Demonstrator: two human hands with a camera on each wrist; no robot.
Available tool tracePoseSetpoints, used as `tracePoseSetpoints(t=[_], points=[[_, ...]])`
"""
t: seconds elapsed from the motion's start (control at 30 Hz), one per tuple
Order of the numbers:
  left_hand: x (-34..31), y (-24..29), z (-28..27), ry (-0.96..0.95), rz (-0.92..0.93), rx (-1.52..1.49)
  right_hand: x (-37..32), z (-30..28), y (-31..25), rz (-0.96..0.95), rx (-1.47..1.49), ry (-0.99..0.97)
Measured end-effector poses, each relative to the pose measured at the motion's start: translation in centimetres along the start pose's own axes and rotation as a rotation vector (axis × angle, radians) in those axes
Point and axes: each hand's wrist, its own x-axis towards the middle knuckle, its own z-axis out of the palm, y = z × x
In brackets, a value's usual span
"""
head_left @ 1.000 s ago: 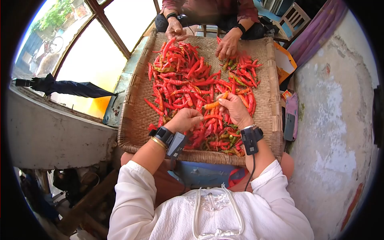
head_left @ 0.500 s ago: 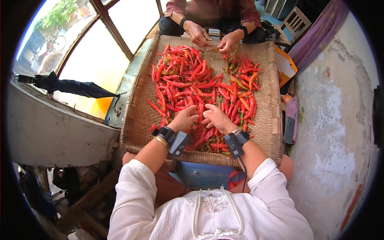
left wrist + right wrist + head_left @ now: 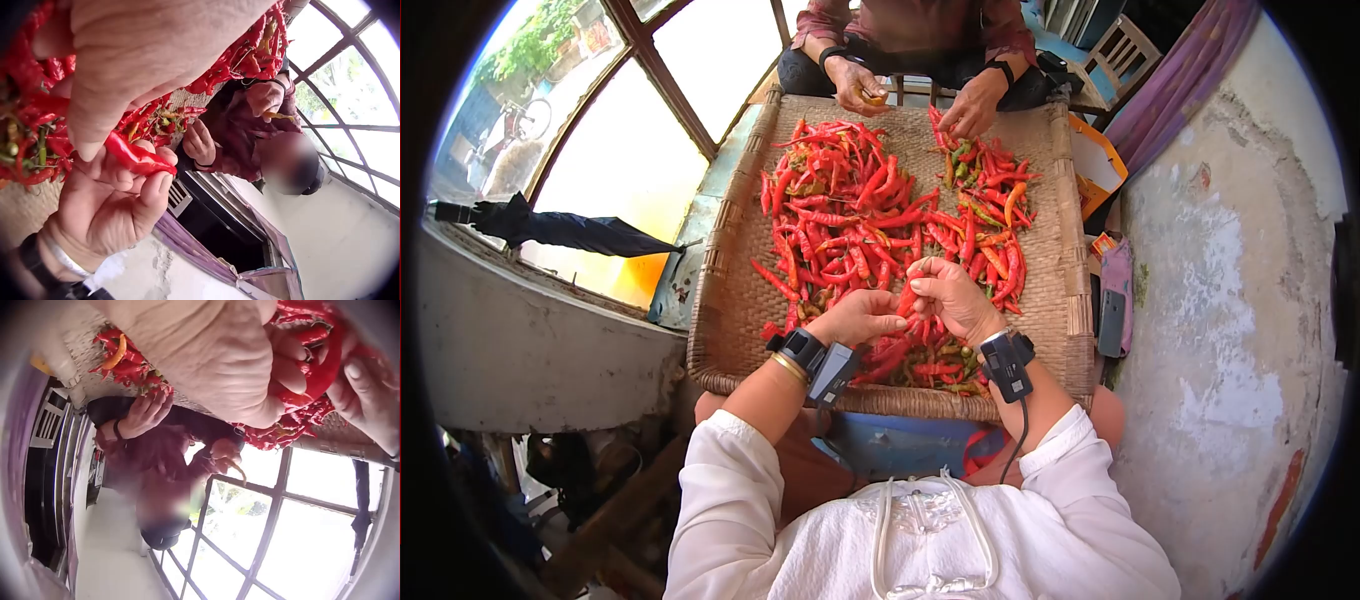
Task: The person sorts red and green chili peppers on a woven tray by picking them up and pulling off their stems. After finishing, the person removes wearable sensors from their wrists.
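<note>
In the head view my right hand [image 3: 948,297] pinches a red chili pepper [image 3: 907,299] between thumb and fingers, over the near part of the tray. My left hand [image 3: 860,317] is close beside it, fingers curled at the pepper's other end. The left wrist view shows the glossy red pepper running from under the left hand's fingertips to the right thumb and forefinger. Under both hands lies a heap of red chili peppers [image 3: 840,215], with a few orange and green ones, in a shallow woven tray [image 3: 730,330].
Across the tray sits another person, whose one hand [image 3: 858,88] holds a yellowish pepper and whose other hand [image 3: 974,108] is at a smaller pepper pile. A folded umbrella [image 3: 590,224] lies by the window at left. A rough wall [image 3: 1200,300] stands at right, a phone [image 3: 1111,322] beside the tray.
Earlier my right hand held an orange pepper, then reached into the heap beside the left hand. Now it has lifted slightly with a red pepper. The other person's hands have moved apart.
</note>
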Motion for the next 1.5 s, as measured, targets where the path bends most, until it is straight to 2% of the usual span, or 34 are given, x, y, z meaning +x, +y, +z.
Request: tracePoseSetpoints(t=[0.03,0.1,0.13,0.2,0.23,0.3,0.33,0.43,0.5,0.57,0.6,0.7,0.73,0.77,0.8,0.83,0.87,0.9,0.93,0.97,1.03,1.07,1.1,1.17,1.23,1.27,1.33,1.37,1.43,1.5], points=[[-0.1,0.3,0.0,-0.089,-0.080,0.033,-0.1,-0.1,-0.7,-0.043,-0.001,-0.015],[-0.3,0.6,0.1,-0.086,-0.110,0.005,-0.5,-1.3,-2.9,-0.167,-0.056,0.048],[-0.3,0.6,0.0,-0.088,-0.109,0.077,-0.7,-1.8,-4.0,-0.242,-0.015,0.143],[-0.1,0.5,0.0,-0.065,-0.143,0.114,-0.6,-3.6,-5.3,-0.498,0.270,0.168],[0.0,0.2,-0.1,-0.067,-0.146,0.112,-0.4,-4.1,-5.8,-0.597,0.421,0.315],[0.4,-0.4,-0.6,0.045,-0.159,0.184,0.0,-6.1,-5.7,-0.521,0.459,0.467],[0.5,-0.6,-0.8,0.076,-0.161,0.230,0.1,-6.6,-4.9,-0.516,0.460,0.471],[0.2,-0.3,-0.7,0.121,-0.165,0.280,0.4,-5.5,-2.7,-0.081,-0.353,0.374],[0.2,-0.3,-0.8,0.119,-0.169,0.287,1.2,-4.4,-0.5,-0.237,-1.112,0.221],[0.3,-0.7,-1.0,0.116,-0.163,0.300,0.7,-3.2,0.5,-0.324,-1.650,0.182],[0.2,-0.6,-1.0,0.119,-0.164,0.302,0.4,-2.5,0.5,-0.189,-1.686,0.141],[0.2,-0.3,-0.8,0.128,-0.185,0.304,0.7,-2.6,1.5,-0.173,-1.836,0.204],[0.2,-0.5,-0.8,0.132,-0.137,0.283,0.5,-2.7,1.4,-0.250,-1.821,0.161],[0.2,-0.6,-0.7,0.136,-0.090,0.260,0.3,-2.8,1.2,-0.251,-1.825,0.161],[0.2,-0.5,-0.6,0.139,-0.087,0.256,-0.2,-2.4,0.5,-0.266,-1.674,0.115],[0.1,-0.4,-0.4,0.157,0.001,0.266,-0.5,-1.9,-0.1,-0.277,-1.523,0.069],[-0.1,-0.2,-0.2,0.174,0.086,0.276,-0.8,-1.4,-0.5,-0.273,-1.525,0.062],[-0.2,-0.1,-0.2,0.176,0.083,0.272,-0.9,-0.9,-0.8,-0.261,-1.318,0.034],[-0.1,0.3,-0.3,0.078,-0.013,0.227,-1.0,-0.6,-1.0,-0.249,-1.110,0.009],[0.0,0.5,-0.5,-0.021,-0.109,0.181,-0.9,-0.6,-1.2,-0.247,-1.106,0.009],[0.1,0.4,-0.6,0.034,-0.105,0.159,-0.6,-1.2,-1.7,-0.184,-0.979,0.026],[0.1,0.3,-0.6,0.090,-0.096,0.137,0.0,-2.5,-1.4,-0.250,-0.912,0.077],[0.2,0.2,-0.7,0.089,-0.099,0.135,-0.2,-2.3,-2.4,-0.239,-0.726,0.193],[0.4,-0.1,-1.0,0.210,-0.054,0.107,0.1,-3.9,-3.3,-0.420,-0.259,0.430],[0.3,-0.1,-1.0,0.237,-0.035,0.102,-0.3,-4.2,-4.1,-0.515,-0.122,0.683],[0.3,-0.1,-1.0,0.257,-0.036,0.130,-0.2,-4.3,-3.8,-0.513,-0.121,0.684],[0.5,-0.4,-1.1,0.275,-0.037,0.158,-0.1,-4.9,-2.8,-0.464,-0.464,0.726],[0.7,-1.0,-1.3,0.291,-0.018,0.206,0.1,-5.1,-2.2,-0.463,-0.465,0.726],[0.0,-0.7,-1.4,0.310,-0.006,0.251,0.4,-4.2,-0.7,-0.208,-0.887,0.321],[-1.0,0.3,-1.9,0.480,0.179,0.972,0.4,-2.6,0.6,-0.363,-1.133,0.125]])
